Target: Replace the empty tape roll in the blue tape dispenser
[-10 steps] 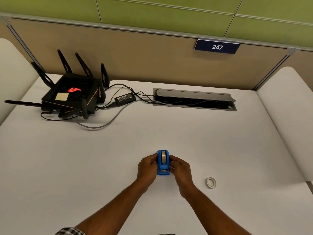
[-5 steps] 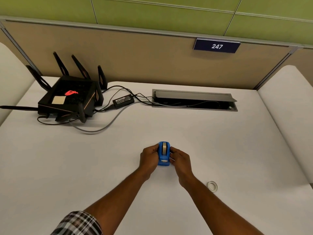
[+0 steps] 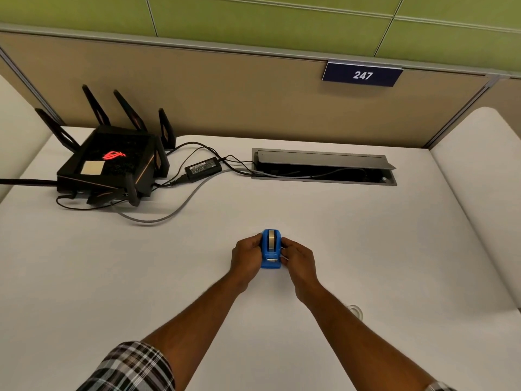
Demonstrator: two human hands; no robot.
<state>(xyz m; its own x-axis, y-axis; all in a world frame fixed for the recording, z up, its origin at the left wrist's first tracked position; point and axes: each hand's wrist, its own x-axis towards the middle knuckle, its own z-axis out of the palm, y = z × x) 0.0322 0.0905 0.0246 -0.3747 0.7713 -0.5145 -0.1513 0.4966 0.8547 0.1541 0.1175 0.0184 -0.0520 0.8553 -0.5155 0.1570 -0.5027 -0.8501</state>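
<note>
The blue tape dispenser stands on the white desk near its middle, its cutter end towards me and a tape roll seated in its top. My left hand grips the dispenser's left side. My right hand grips its right side. A small whitish ring, an empty tape roll, lies flat on the desk to the right of my right forearm, which partly covers it.
A black router with upright antennas sits at the back left, with a power brick and cables trailing to an open cable tray at the back. A beige partition with a "247" plate closes the far edge.
Both hands have slid the dispenser a little farther from me across the desk. The view has tilted, so the empty ring now shows lower and partly behind my right forearm.
</note>
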